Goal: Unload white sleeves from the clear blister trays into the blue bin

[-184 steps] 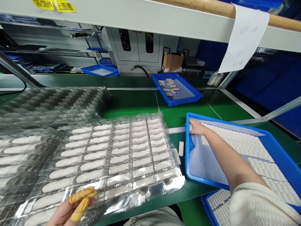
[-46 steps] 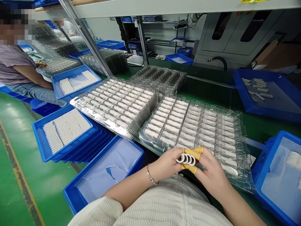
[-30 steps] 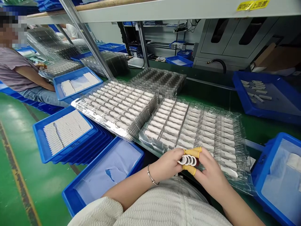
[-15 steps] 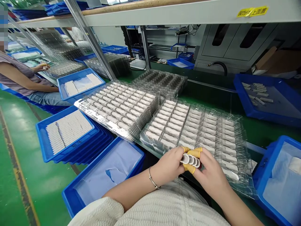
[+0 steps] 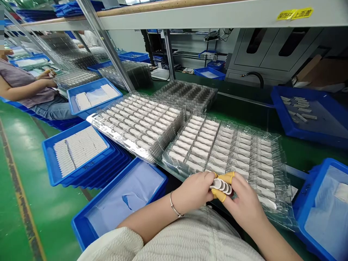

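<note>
Several small white pieces with rounded ends point(image 5: 223, 186) form a short overlapping row between my two hands, in front of my body. My right hand point(image 5: 243, 194), with yellow finger cots on its fingertips, grips the row from the right. My left hand point(image 5: 196, 188) is closed at the row's left end, its fingertips against the nearest piece and partly hidden. Just beyond the hands lies a clear blister tray point(image 5: 281, 197) filled with rows of white pieces. To its left stands a stack of similar filled trays point(image 5: 94, 121).
On the left are a blue bin lined with paper point(image 5: 160, 185) and a stack of blue bins point(image 5: 47, 156) topped with white parts. Blue bins point(image 5: 301, 214) point(image 5: 288, 123) stand at the right. Empty clear trays point(image 5: 187, 92) are stacked behind. A seated co-worker point(image 5: 24, 87) works at far left.
My left fingers have shifted slightly at the end of the row, and less of their yellow cots shows. The row stays in my hands. The co-worker's arms have moved.
</note>
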Demonstrator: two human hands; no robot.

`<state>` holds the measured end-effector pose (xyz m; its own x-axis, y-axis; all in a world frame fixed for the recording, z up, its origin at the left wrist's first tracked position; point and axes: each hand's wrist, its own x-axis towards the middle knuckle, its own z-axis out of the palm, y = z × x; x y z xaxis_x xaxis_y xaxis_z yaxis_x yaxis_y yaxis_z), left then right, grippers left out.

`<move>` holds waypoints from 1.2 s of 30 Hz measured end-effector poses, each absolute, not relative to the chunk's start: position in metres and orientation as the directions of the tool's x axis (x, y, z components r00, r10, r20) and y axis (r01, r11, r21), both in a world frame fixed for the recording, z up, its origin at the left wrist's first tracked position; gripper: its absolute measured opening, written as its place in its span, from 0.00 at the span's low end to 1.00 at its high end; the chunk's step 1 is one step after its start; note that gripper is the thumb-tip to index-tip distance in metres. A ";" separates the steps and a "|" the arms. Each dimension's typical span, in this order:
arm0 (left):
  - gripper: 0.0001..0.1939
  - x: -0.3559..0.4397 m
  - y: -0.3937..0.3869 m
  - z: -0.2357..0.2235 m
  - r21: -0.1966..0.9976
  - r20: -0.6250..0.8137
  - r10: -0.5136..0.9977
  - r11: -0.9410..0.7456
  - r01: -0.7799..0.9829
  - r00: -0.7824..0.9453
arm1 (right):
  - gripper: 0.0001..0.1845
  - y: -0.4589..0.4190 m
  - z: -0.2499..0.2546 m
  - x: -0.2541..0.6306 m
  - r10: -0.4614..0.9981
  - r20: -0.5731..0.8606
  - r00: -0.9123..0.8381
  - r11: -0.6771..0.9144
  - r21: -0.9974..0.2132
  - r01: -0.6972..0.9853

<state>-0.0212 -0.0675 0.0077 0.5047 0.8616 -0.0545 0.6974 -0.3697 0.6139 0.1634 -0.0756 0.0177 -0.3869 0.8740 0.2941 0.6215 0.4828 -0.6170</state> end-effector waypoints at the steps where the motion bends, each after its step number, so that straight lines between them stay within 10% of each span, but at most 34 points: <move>1: 0.11 -0.022 -0.066 0.009 0.604 -0.077 0.850 -0.376 0.703 0.521 | 0.07 -0.076 0.017 0.164 0.873 0.300 -0.384 0.486 -0.602 0.634; 9: 0.07 -0.025 -0.057 0.019 0.569 -0.112 0.828 -0.400 0.719 0.549 | 0.11 -0.074 0.011 0.172 0.798 0.273 -0.538 0.602 -0.425 0.677; 13: 0.22 -0.030 -0.055 0.020 0.771 -0.048 0.882 -0.265 0.579 0.469 | 0.10 -0.068 0.013 0.178 0.865 0.311 -0.393 0.493 -0.667 0.559; 18: 0.51 -0.020 -0.055 0.001 0.998 0.064 0.948 -0.056 -0.036 0.313 | 0.09 -0.062 0.009 0.169 0.977 0.200 0.068 0.195 -0.978 0.069; 27: 0.38 0.015 -0.056 0.001 0.857 -0.126 0.954 0.242 -0.454 0.271 | 0.14 -0.072 -0.015 0.135 1.000 0.002 0.004 0.003 -0.978 -0.209; 36: 0.19 -0.012 -0.058 0.006 0.984 0.158 0.936 -0.123 -0.127 0.316 | 0.14 -0.066 -0.027 0.155 0.984 0.093 -0.151 0.087 -0.995 -0.045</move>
<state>-0.0120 -0.0577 0.0057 0.3156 0.9357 0.1575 -0.1267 -0.1230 0.9843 0.1553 -0.0664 -0.0268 -0.1510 0.9842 0.0928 -0.0452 0.0869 -0.9952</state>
